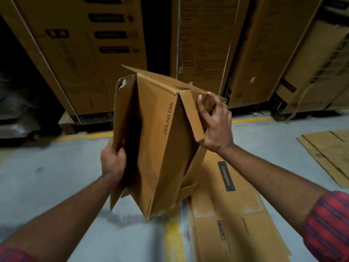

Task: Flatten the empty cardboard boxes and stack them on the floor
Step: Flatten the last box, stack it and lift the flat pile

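Observation:
A brown cardboard box [160, 140] printed "CEILING FAN" hangs in front of me above the floor, partly collapsed, its end flaps loose. My left hand [113, 159] grips the box's left edge near the dark opening. My right hand [215, 123] holds a narrow flap at the box's upper right, fingers curled around it. Below and to the right, a flattened box [232, 214] with a black "Crompton" label lies on the grey floor [56, 176].
Tall printed cartons [90, 53] stand in a row straight ahead, behind a yellow floor line [85, 136]. More flattened cardboard [328, 154] lies at the right edge. A second yellow line [173, 241] runs toward me. Dark shelving fills the left.

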